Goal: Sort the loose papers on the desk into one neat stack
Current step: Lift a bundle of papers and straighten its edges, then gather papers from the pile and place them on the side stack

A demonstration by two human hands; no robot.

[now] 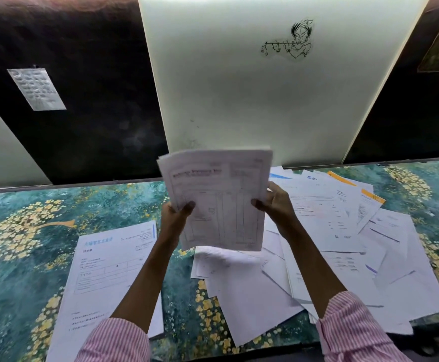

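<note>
I hold a bundle of printed sheets (218, 194) upright above the desk, its top page a form with a table. My left hand (175, 215) grips its left edge, thumb across the front. My right hand (273, 202) grips the right edge the same way. Under and to the right of the bundle lies a loose heap of papers (343, 257), overlapping at many angles. On the left, a separate stack of sheets (108, 273) with blue print on top lies flat.
The desk (17, 231) has a teal cover with yellow flowers. A white wall panel (239, 87) with a small line drawing (289, 40) stands behind, between dark panels. A small printed note (37, 88) hangs on the left dark panel.
</note>
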